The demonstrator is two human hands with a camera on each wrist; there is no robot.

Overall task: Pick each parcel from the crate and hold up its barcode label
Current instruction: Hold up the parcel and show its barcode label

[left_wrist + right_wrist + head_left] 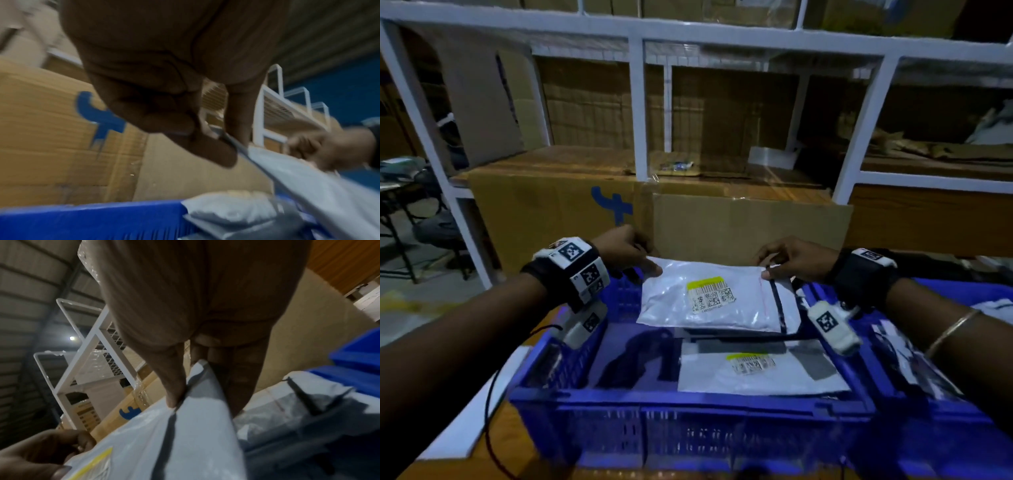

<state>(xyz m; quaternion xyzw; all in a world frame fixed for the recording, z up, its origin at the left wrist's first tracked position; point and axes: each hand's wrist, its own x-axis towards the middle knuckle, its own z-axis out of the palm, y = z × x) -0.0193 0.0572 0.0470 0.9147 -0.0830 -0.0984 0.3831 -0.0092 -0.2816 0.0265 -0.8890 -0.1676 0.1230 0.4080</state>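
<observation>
A white plastic parcel (709,301) hangs over the blue crate (688,404), its barcode label (711,296) with a yellow strip facing up. My left hand (633,255) pinches its far left corner and my right hand (787,260) pinches its far right corner. In the left wrist view the left hand (216,139) grips the parcel's (308,178) edge between thumb and fingers. In the right wrist view the right hand (193,386) pinches the parcel (185,434) by its dark seam. Another labelled white parcel (756,371) and a dark one (640,356) lie in the crate.
A large cardboard box (654,219) with a blue mark stands right behind the crate. White shelving (637,102) filled with cartons rises beyond it. A second blue crate (962,308) with parcels sits at the right. A black cable (489,411) runs along the left.
</observation>
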